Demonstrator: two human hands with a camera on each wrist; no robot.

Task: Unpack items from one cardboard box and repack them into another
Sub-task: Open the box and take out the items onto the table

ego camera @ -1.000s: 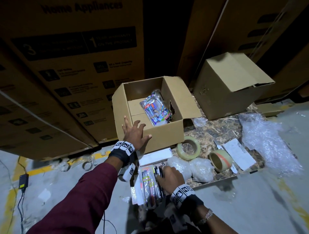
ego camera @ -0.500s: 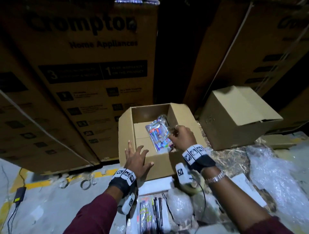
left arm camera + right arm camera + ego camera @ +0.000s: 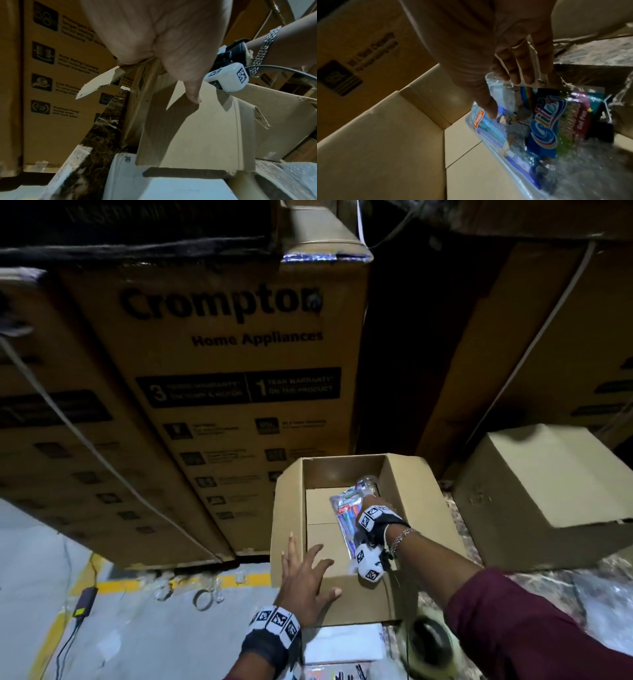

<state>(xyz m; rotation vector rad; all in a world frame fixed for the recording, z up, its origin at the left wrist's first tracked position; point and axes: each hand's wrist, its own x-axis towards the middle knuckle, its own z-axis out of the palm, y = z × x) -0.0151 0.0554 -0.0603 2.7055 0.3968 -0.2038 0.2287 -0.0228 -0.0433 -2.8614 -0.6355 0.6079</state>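
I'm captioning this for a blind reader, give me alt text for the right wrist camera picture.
A right hand reaches into an open cardboard box, fingers on the top edge of a clear plastic pack of glitter gel pens lying against the box's right side. Larger printed cartons stand behind.

The open box (image 3: 291,508) is matt brown cardboard; the pen packet (image 3: 539,128) is glossy, crinkled clear plastic.
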